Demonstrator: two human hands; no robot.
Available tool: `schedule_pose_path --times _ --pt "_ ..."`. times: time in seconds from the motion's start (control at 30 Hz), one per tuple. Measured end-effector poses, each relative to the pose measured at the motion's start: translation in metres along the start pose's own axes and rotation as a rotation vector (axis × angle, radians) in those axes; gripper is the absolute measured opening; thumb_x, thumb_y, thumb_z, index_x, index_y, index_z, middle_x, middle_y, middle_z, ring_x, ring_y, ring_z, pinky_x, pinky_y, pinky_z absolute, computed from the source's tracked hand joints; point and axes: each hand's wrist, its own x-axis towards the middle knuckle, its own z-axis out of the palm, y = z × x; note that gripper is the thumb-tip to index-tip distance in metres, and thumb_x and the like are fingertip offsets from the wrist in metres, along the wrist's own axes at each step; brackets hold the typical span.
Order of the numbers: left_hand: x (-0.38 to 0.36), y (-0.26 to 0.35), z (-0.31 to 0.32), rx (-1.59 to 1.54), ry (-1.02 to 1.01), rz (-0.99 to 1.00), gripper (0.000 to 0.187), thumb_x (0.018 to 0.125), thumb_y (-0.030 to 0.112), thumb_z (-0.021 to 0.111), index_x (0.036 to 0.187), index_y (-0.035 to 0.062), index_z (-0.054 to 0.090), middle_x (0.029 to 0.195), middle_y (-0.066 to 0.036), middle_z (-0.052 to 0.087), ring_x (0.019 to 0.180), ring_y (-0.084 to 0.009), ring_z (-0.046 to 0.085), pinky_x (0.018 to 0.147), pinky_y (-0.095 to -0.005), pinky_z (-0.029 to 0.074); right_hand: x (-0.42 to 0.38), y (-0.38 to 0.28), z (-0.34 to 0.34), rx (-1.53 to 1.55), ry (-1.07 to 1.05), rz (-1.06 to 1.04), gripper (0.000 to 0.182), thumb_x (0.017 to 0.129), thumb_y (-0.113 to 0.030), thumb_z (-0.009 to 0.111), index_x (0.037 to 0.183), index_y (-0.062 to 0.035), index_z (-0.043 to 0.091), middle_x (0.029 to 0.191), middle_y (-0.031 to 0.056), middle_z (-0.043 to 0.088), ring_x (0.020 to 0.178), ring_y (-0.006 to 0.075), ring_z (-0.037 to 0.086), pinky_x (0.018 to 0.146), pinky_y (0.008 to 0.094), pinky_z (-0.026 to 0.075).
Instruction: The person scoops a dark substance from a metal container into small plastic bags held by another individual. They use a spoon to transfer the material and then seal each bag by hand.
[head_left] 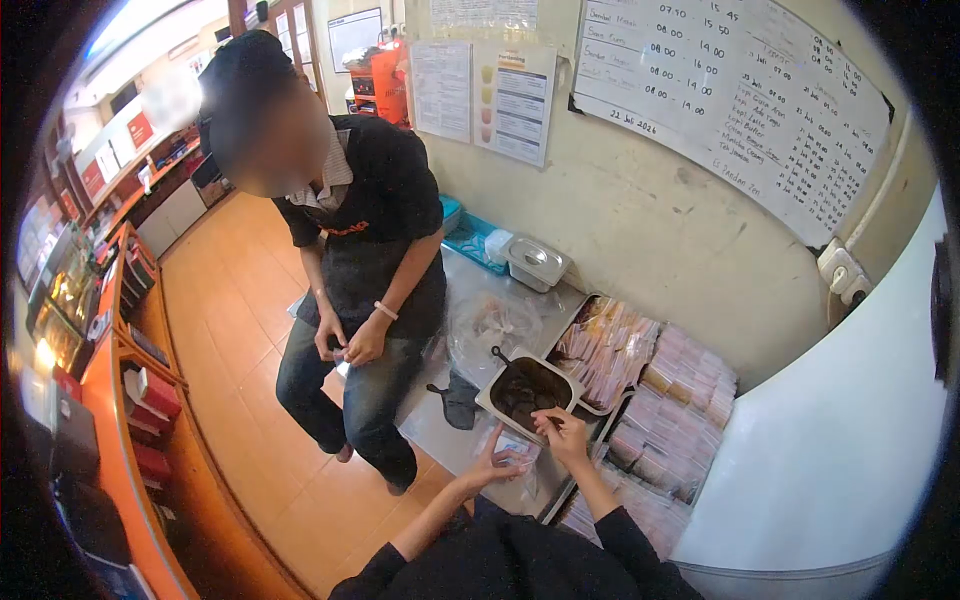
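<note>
A square metal pan (486, 398) with dark brown contents stands on the steel table in front of me. My right hand (563, 437) is closed over its near right corner, pinching what looks like a spoon; most of that utensil is hidden by the fingers and the dark contents. A second dark handle (501, 353) sticks up at the pan's far rim. Just below the pan, my left hand (492, 466) has its thumb and forefinger around a small clear plastic bag (517, 449) with blue and white showing. A dark grey flat piece (460, 402) lies left of the pan.
Trays of plastic-wrapped portions (655, 440) stand to the right. A large clear bag (490, 325), a lidded metal container (537, 262) and a turquoise basket (475, 243) sit behind. Another person (370, 210) sits on the left, hands together. A white curved surface (820, 420) borders the right side.
</note>
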Motion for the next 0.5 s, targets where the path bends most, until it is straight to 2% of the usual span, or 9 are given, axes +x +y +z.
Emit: schedule_pose_path --times 0.07,0.1,0.17,0.2,0.27,0.33,0.4,0.47,0.5 --pt "-0.001 0.003 0.000 0.030 0.008 -0.038 0.112 0.078 0.012 0.077 0.151 0.0223 -0.007 0.108 -0.008 0.060 0.090 -0.0154 0.062 0.070 -0.0281 0.049 -0.007 0.000 0.002 0.208 0.057 0.182 0.019 0.093 -0.014 0.058 0.093 0.0021 0.070 0.077 0.0077 0.067 0.062 0.0114 0.061 0.058 0.0235 0.048" --pt "-0.001 0.002 -0.002 0.035 0.005 -0.042 0.112 0.078 0.012 0.077 0.151 0.0223 -0.007 0.108 -0.008 0.060 0.090 -0.0154 0.062 0.070 -0.0281 0.049 -0.009 0.004 0.003 0.210 0.063 0.184 0.019 0.093 -0.014 0.058 0.093 0.0021 0.070 0.077 0.0077 0.067 0.062 0.0114 0.061 0.058 0.0235 0.048" --pt "0.001 0.000 -0.004 0.021 0.005 -0.021 0.110 0.078 0.012 0.077 0.151 0.0211 -0.005 0.109 -0.009 0.061 0.090 -0.0156 0.063 0.071 -0.0280 0.049 -0.012 0.015 0.004 0.485 0.178 0.316 0.023 0.094 -0.016 0.058 0.093 0.0044 0.069 0.076 0.0088 0.067 0.064 0.0121 0.062 0.058 0.0226 0.048" --pt "0.000 0.001 -0.003 0.025 0.001 -0.019 0.110 0.078 0.012 0.077 0.151 0.0212 -0.005 0.109 -0.009 0.061 0.090 -0.0156 0.063 0.071 -0.0280 0.049 -0.013 0.016 0.005 0.486 0.183 0.311 0.023 0.094 -0.016 0.058 0.093 0.0044 0.069 0.076 0.0088 0.067 0.064 0.0121 0.062 0.058 0.0226 0.048" --pt "-0.002 0.004 -0.002 0.001 -0.017 0.015 0.110 0.078 0.011 0.077 0.151 0.0205 -0.005 0.110 -0.011 0.061 0.089 -0.0163 0.064 0.072 -0.0281 0.050 -0.011 0.017 0.005 0.665 0.378 0.469 0.025 0.093 -0.017 0.059 0.095 0.0062 0.067 0.077 0.0102 0.068 0.065 0.0130 0.063 0.058 0.0225 0.048" --pt "-0.002 0.005 -0.003 0.012 -0.003 0.001 0.109 0.079 0.011 0.076 0.151 0.0202 -0.005 0.110 -0.011 0.061 0.089 -0.0166 0.064 0.073 -0.0281 0.050 -0.012 0.018 0.003 0.698 0.424 0.520 0.026 0.092 -0.019 0.060 0.096 0.0065 0.067 0.078 0.0112 0.068 0.065 0.0130 0.063 0.059 0.0216 0.049" --pt "-0.001 0.006 -0.005 0.022 0.010 -0.009 0.109 0.079 0.010 0.076 0.151 0.0199 -0.006 0.110 -0.011 0.062 0.089 -0.0169 0.064 0.073 -0.0281 0.050 -0.015 0.025 0.003 0.889 0.558 0.624 0.026 0.092 -0.018 0.060 0.096 0.0063 0.067 0.078 0.0121 0.068 0.065 0.0121 0.062 0.059 0.0198 0.048" --pt "-0.002 0.002 -0.008 0.066 0.049 0.053 0.097 0.078 0.013 0.077 0.151 0.0158 0.013 0.110 -0.011 0.062 0.087 -0.0167 0.063 0.072 -0.0278 0.050 -0.019 0.036 0.002 0.940 0.576 0.638 0.025 0.092 -0.018 0.060 0.097 0.0059 0.066 0.079 0.0116 0.068 0.064 0.0110 0.062 0.058 0.0187 0.048" --pt "-0.004 0.005 -0.007 0.066 0.051 0.058 0.097 0.078 0.013 0.077 0.151 0.0158 0.013 0.110 -0.011 0.062 0.087 -0.0167 0.063 0.072 -0.0278 0.050 -0.021 0.037 0.000 1.044 0.591 0.668 0.025 0.092 -0.018 0.061 0.097 0.0059 0.066 0.079 0.0113 0.068 0.064 0.0109 0.062 0.057 0.0188 0.048"
